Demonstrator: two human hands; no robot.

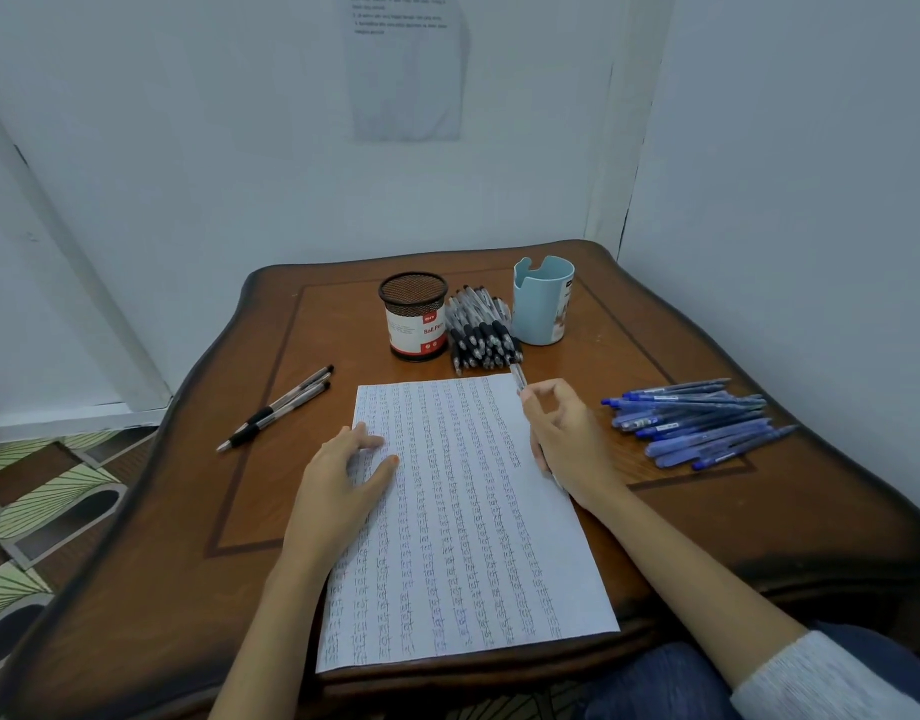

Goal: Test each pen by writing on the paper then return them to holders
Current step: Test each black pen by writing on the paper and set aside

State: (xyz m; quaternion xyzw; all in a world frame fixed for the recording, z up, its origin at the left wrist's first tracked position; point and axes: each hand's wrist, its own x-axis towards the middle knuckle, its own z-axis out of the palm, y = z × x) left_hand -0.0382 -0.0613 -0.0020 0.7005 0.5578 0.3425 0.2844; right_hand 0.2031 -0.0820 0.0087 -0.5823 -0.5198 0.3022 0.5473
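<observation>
Presently, the right hand [564, 439] is pinching a slim, light, rigid black plastic pen [520, 379] mid-barrel over the white written paper sheet [463, 537]; the left hand [343, 480], fingers spread flat, is steadying this flimsy sheet on the counter [187, 511].

Your left hand [343, 478] and forearm are bare all the way down to the near edge, no sleeve, no watch, no rings showing. Your right hand [567, 441] is bare too, but on that arm there's a light grey ribbed sleeve [832, 683] pushed up near the elbow. Below it, you're wearing dark blue denim [665, 688].
</observation>
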